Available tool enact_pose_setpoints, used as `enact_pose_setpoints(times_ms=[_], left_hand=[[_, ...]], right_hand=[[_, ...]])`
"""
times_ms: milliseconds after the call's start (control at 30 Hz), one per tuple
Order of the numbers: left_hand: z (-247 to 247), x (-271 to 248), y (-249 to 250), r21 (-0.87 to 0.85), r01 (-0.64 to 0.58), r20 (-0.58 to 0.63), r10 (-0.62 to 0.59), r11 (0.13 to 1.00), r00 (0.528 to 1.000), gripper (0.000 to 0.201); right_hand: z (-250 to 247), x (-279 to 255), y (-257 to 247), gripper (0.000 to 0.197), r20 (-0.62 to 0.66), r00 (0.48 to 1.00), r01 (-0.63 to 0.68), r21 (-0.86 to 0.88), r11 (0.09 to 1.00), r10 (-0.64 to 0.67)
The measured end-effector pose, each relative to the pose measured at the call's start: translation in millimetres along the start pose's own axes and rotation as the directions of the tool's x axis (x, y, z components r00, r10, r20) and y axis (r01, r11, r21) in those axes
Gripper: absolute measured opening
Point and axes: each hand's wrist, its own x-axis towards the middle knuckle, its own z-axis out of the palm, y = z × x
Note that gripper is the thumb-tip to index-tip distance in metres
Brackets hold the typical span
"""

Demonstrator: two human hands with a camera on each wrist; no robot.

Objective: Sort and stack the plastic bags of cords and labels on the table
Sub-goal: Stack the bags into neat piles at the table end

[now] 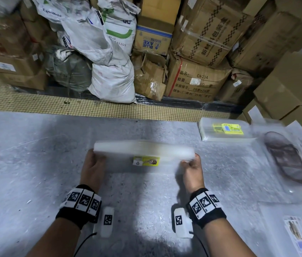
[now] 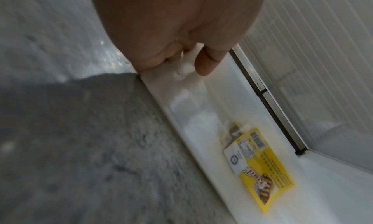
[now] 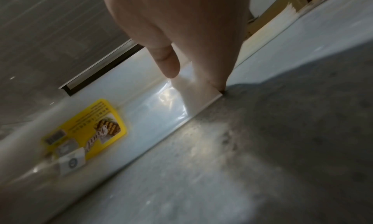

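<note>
left hand point(image 1: 92, 165): grips left end of bag stack point(image 1: 142, 152)
right hand point(image 1: 193, 170): pinches right end
bag stack: held on edge over desk point(image 1: 35, 164), centre, blurred; yellow label point(image 1: 146, 161) faces person
second stack point(image 1: 224, 129): flat, far right on desk
behind: boxes point(image 1: 198, 78), sacks point(image 1: 113, 80)

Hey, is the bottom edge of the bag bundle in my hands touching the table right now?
Touching. In the right wrist view the bag bundle stands with its lower edge on the table, no gap beneath; the left wrist view agrees. The left hand and right hand grip its ends.
</note>
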Motion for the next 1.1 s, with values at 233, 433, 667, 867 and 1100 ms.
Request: enact_pose_setpoints(times_ms=[233, 433, 667, 867, 1100], left_hand=[[-1.1, 11.7, 15.3, 0.292, 0.086, 0.031, -0.1, 0.952, 0.995, 0.017], [-2.9, 9.3, 7.6, 0.523, 0.145, 0.076, -0.216, 0.84, 0.974, 0.036], [1.8, 4.9, 6.1, 0.549, 0.2, 0.033, -0.26, 0.811, 0.965, 0.039], [8.1, 6.8, 13.3, 0.489, 0.164, 0.033, -0.206, 0.857, 0.978, 0.035], [33.9, 43.3, 45.9, 0.485, 0.097, 0.068, -0.148, 0.869, 0.987, 0.038]], right_hand=[[-9.0, 19.1, -10.7, 0.031, 0.051, 0.998, -0.019, -0.164, 0.986, 0.028], [-13.7, 32.4, 5.3, 0.031, 0.088, 0.97, -0.184, -0.343, 0.921, 0.226], [-18.4, 28.4, 5.4, 0.013, 0.076, 0.969, -0.181, -0.428, 0.885, 0.235], [-16.1, 33.0, -10.1, 0.014, 0.079, 0.983, -0.108, -0.482, 0.869, 0.165], [-4.2, 76.6, -48.7, 0.016, 0.099, 0.99, -0.036, -0.511, 0.859, 0.1]])
